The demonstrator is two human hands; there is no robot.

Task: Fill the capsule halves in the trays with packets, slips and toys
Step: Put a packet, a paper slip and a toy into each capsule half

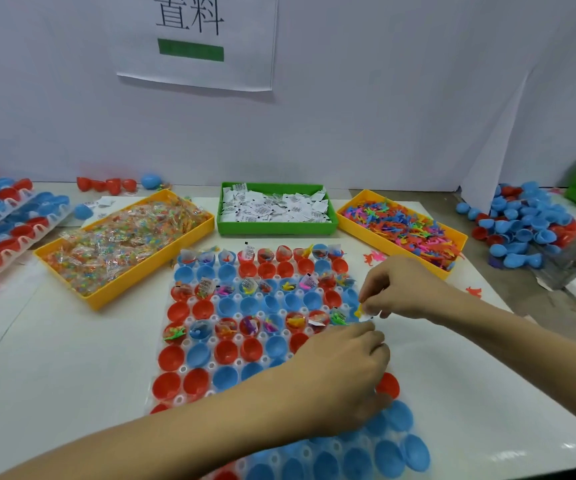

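Now the right hand (404, 289) pinches a small yellow rubbery toy (359, 310) above the clear dimpled tray (189, 370) of glossy red and blue capsule halves (226, 351) on the bench (65, 375); left hand (345, 372) hovers curled, contents unseen. A wall sheet (195, 39) reads "料".

- Capsule halves (226, 351): red and blue, mixed across the clear tray (186, 370).
- Yellow bins at 10 (125, 277) and 2 o'clock (401, 245); green bin (276, 228) at 12.
- Slips (272, 207): white, black print.
- Toys (408, 230): pink, orange, blue, green.
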